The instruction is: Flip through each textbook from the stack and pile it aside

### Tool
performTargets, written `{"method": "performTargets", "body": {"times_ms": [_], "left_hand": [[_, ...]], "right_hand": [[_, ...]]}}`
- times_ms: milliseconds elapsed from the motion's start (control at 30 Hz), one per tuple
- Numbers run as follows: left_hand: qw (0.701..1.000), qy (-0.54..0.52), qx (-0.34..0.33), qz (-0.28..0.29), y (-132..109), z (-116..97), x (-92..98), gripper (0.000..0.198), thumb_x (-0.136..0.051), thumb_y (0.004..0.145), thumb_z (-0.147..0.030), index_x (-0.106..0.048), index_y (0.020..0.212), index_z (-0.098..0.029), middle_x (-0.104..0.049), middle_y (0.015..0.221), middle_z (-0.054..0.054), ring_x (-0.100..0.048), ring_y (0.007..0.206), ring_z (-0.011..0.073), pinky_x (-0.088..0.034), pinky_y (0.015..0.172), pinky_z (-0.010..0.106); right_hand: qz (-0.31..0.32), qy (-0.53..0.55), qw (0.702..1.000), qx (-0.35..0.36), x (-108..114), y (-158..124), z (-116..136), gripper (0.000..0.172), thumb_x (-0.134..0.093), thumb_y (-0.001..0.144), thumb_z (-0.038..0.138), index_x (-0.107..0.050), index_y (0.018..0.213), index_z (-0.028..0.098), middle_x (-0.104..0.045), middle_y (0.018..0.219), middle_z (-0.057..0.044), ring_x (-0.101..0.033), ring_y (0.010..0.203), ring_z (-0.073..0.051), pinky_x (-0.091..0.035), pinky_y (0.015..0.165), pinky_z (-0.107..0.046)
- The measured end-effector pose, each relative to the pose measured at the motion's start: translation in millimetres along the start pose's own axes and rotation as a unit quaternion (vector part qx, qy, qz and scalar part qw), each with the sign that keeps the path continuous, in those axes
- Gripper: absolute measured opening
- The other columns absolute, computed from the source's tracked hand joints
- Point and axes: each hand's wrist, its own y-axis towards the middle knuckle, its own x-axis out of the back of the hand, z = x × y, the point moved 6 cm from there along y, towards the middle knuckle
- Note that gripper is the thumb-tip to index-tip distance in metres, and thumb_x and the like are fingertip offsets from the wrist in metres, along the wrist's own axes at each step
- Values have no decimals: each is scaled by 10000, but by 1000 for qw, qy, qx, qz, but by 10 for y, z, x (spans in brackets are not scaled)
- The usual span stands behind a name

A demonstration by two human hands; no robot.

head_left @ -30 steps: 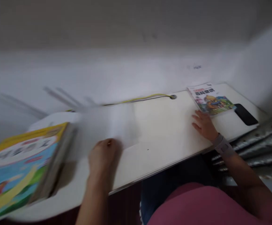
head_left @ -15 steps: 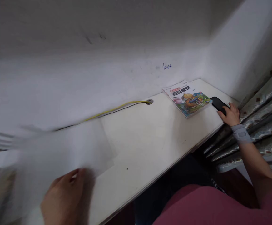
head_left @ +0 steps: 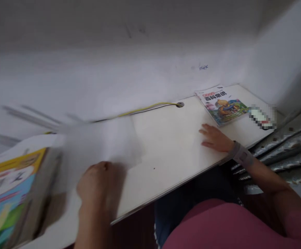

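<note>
My left hand is over the left part of the white desk, its fingers curled at the near edge of a thin white sheet, blurred and seemingly paper. Its fingertips are partly hidden. On the right, my right hand reaches palm down over the desk with fingers spread and nothing in them. Just beyond it lies a picture-covered book. A phone with a lit, pixelated screen rests right of that book, apart from my hand.
A thick stack of books with a yellow and blue cover stands at the left. Along the wall, a yellow cable runs into a round hole in the white desk. Patterned curtains hang at the right edge.
My right hand has let go of the phone and moved left, in front of the picture-covered book. The phone's screen is now lit. The view has swung left, showing more of the book stack.
</note>
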Motion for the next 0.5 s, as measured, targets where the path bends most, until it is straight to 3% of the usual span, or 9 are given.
{"method": "performTargets", "body": {"times_ms": [67,200,300,367,433,500], "left_hand": [[1000,-7,-1,-2,-35,-15,91,337,-372,877,-300,-677,948,-175,-725,969,122,-676,834,266,-466,597,295],[996,-42,51,-66,-102,99,321,374,-322,914,-299,-618,1061,-126,-707,872,182,-679,800,308,-471,611,345],[975,-184,39,-114,-170,82,514,309,-344,909,-264,-568,1063,-115,-697,736,147,-684,679,271,-482,584,325],[931,-353,-15,-94,-237,-77,622,277,-380,895,-260,-510,1108,-139,-697,712,87,-657,535,198,-482,525,274],[846,-521,-75,-80,-358,-312,770,303,-412,882,-284,-454,1160,-170,-708,804,64,-635,474,148,-491,483,248],[753,-642,-128,-61,-525,-577,917,363,-457,868,-318,-422,1204,-183,-706,822,44,-644,488,131,-518,491,243]], "right_hand": [[54,-17,996,74,-103,256,374,587,-495,905,458,-444,1360,91,-367,1471,-227,-333,1370,-326,-322,1085,-469],[98,-13,989,112,-140,593,738,438,-559,882,408,-565,1210,119,-597,1228,-216,-551,1178,-322,-433,974,-458],[57,50,990,119,-100,793,1062,516,-548,886,397,-479,1311,113,-561,1291,-215,-525,1219,-315,-408,1019,-460],[-16,147,982,115,-84,899,1369,698,-561,867,428,-318,1423,82,-425,1425,-240,-422,1318,-325,-369,1068,-475],[-86,272,955,81,-135,981,1648,827,-570,850,460,-171,1479,101,-319,1494,-231,-364,1360,-312,-371,1077,-475],[-152,385,910,31,-229,1038,1827,809,-542,862,471,-145,1484,138,-336,1485,-215,-448,1301,-293,-421,1036,-469]]}}
